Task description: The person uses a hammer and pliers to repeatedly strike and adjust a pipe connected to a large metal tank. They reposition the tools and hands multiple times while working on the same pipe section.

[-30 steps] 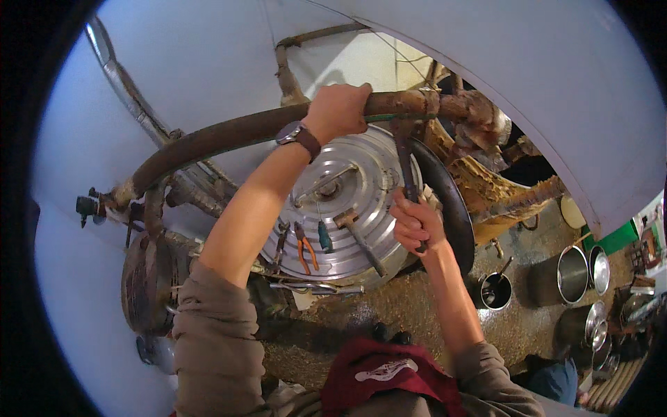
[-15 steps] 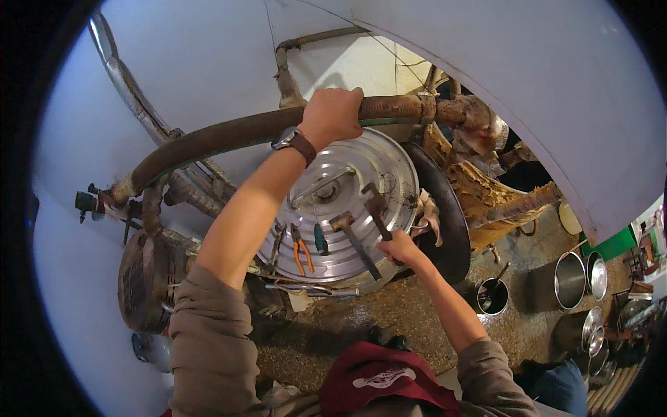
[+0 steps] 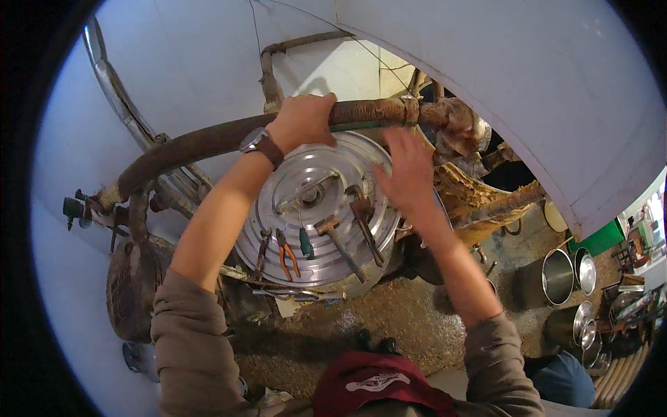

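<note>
My left hand [image 3: 302, 121], wrist strapped with a watch, is closed round a thick, dark, curved pipe [image 3: 180, 149] crossing above a round ribbed metal lid [image 3: 285, 194]. My right hand [image 3: 406, 174] is open and slightly blurred, fingers spread just below the pipe's right section, beside a green-edged band on it. On the lid lie a pipe wrench [image 3: 365, 222], right of a hammer [image 3: 337, 243], a green-handled screwdriver [image 3: 306, 242], orange-handled pliers [image 3: 287, 256] and a dark tool [image 3: 262, 251] at the left. A crossbar handle [image 3: 295, 194] spans the lid's middle.
Valves [image 3: 75, 208] and lagged pipes sit at left by white walls [image 3: 194, 62]. An overhanging white panel [image 3: 521, 97] is upper right, above torn yellow insulation [image 3: 458, 194]. Several steel pots [image 3: 538, 274], a green box [image 3: 597, 240] and a person's blue-clad part [image 3: 563, 382] are at lower right.
My right hand has lowered the pipe wrench from the pipe onto the lid, let it go, and risen open toward the pipe. My left hand stays on the pipe, shifted slightly left in view.
</note>
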Demonstrator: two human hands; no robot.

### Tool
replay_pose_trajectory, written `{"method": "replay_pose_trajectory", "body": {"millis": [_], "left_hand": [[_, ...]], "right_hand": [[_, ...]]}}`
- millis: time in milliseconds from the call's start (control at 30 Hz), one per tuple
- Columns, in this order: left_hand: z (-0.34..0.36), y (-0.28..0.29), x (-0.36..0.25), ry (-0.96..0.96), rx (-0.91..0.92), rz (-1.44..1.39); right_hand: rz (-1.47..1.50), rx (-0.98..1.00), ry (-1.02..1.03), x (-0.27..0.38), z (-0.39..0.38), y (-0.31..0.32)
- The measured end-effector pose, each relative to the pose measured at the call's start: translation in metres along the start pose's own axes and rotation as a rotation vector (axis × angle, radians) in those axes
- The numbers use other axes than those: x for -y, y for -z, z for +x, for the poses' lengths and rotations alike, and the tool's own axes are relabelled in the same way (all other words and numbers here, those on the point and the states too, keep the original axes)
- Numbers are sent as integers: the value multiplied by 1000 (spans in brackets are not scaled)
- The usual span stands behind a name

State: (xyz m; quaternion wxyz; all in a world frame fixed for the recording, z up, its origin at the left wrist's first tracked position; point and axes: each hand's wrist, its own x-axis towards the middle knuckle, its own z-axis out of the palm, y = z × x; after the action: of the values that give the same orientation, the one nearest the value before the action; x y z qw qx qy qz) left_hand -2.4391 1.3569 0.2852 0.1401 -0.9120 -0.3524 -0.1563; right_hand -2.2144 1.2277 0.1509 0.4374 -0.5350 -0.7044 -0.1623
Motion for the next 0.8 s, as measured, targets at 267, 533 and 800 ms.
{"method": "replay_pose_trajectory", "body": {"millis": [267, 533, 800], "left_hand": [[-3, -5, 6, 76, -12, 39], [-12, -4, -1, 107, -34, 17], [-4, -9, 1, 118, -33, 28]], "right_hand": [[-287, 499, 193, 3, 152, 3], [-189, 519, 279, -16, 148, 2], [-253, 489, 269, -14, 153, -7]]}}
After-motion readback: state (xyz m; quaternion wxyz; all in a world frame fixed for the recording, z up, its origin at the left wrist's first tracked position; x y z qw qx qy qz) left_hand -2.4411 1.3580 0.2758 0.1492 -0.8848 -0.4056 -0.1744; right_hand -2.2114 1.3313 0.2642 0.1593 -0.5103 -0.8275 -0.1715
